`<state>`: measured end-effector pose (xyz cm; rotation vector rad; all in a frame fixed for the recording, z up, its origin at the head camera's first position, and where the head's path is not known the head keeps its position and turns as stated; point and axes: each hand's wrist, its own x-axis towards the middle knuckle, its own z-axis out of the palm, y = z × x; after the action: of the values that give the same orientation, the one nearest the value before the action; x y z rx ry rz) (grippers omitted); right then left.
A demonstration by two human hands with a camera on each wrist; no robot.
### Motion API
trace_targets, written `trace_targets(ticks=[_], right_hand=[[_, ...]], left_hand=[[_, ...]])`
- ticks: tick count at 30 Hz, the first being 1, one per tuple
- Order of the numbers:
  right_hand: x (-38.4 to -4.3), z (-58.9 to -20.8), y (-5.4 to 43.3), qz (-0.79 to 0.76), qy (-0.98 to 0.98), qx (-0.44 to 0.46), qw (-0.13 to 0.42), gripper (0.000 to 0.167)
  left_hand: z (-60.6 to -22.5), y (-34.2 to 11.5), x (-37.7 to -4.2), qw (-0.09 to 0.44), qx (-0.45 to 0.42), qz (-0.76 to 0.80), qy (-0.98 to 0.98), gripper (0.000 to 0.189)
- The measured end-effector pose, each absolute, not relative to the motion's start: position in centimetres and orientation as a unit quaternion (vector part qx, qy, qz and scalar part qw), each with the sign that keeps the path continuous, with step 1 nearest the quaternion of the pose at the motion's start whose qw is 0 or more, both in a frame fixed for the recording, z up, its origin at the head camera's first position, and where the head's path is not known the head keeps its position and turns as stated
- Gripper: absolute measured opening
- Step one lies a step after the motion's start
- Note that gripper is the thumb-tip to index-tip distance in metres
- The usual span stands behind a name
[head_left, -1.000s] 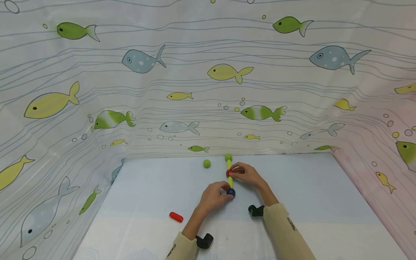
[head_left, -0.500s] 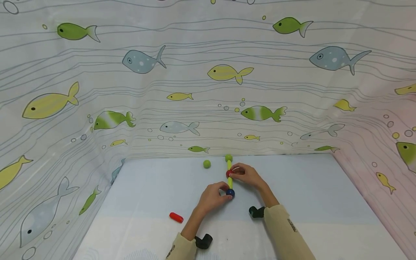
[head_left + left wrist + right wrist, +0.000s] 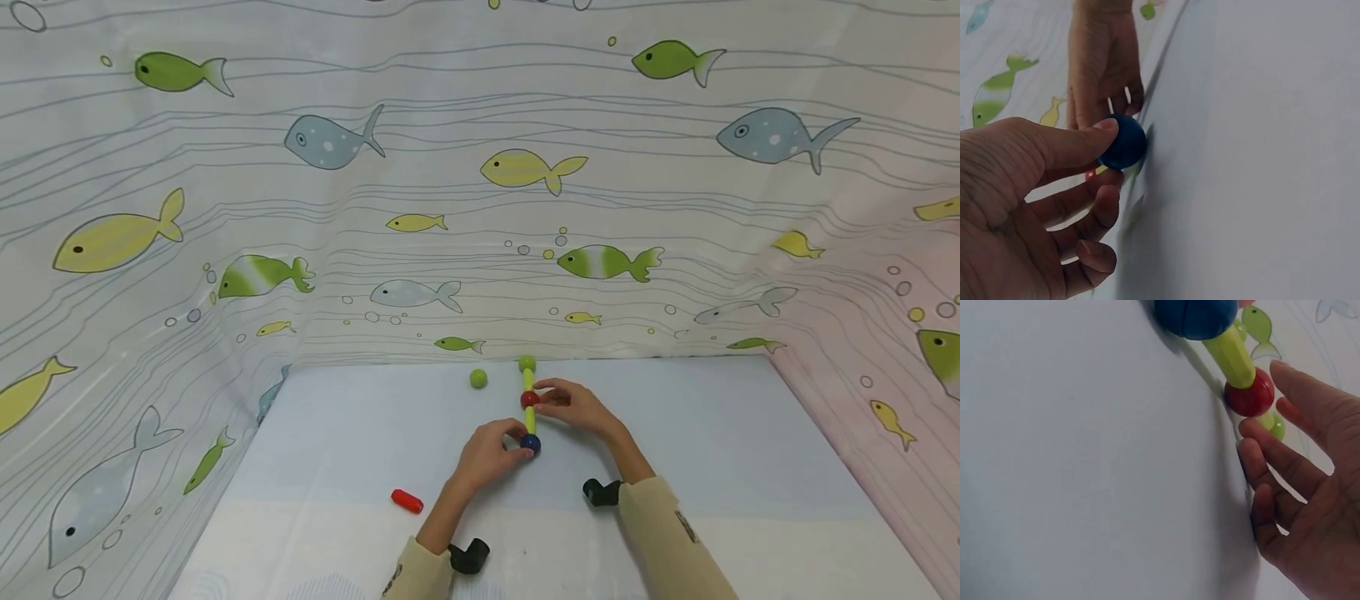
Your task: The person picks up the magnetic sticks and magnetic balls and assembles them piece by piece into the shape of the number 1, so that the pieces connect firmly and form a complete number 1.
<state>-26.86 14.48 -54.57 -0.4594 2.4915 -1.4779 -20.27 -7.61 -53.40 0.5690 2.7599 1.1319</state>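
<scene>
A straight chain of balls and yellow-green rods point(image 3: 530, 420) lies on the table in the head view. At its near end is a blue ball point(image 3: 531, 444), in the middle a red ball point(image 3: 529, 399), at the far end a green ball point(image 3: 527, 363). My left hand point(image 3: 483, 457) pinches the blue ball point(image 3: 1127, 145) between thumb and fingers. Beside the red ball point(image 3: 1249, 397) is my right hand point(image 3: 579, 407), fingers loosely bent. In the right wrist view a gap shows between its thumb and the ball; whether a fingertip still touches is unclear.
Left of the chain's far end sits a loose green ball point(image 3: 478, 378). A short red rod point(image 3: 407, 501) lies on the table point(image 3: 330, 433) to the left of my left arm. Fish-patterned cloth point(image 3: 420, 250) rises at the back and sides.
My right thumb and fingers have loosened from the red ball, and the hand has shifted slightly right. The left hand keeps its pinch on the blue ball; the chain has barely moved.
</scene>
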Motion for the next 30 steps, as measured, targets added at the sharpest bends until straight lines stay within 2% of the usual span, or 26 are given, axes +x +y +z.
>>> trace_targets(ticks=[15,30], right_hand=[[-24.5,-53.2,14.1,-0.460,0.839,-0.252,0.142,0.051],[-24.3,-54.0,13.5,-0.444,0.852,-0.237,0.145,0.052]], left_hand=[[-53.5,-7.6,-20.5,0.036,0.201,0.383,0.901,0.025],[-53.4,-8.7,-20.9,0.054,0.213,0.395,0.892,0.027]])
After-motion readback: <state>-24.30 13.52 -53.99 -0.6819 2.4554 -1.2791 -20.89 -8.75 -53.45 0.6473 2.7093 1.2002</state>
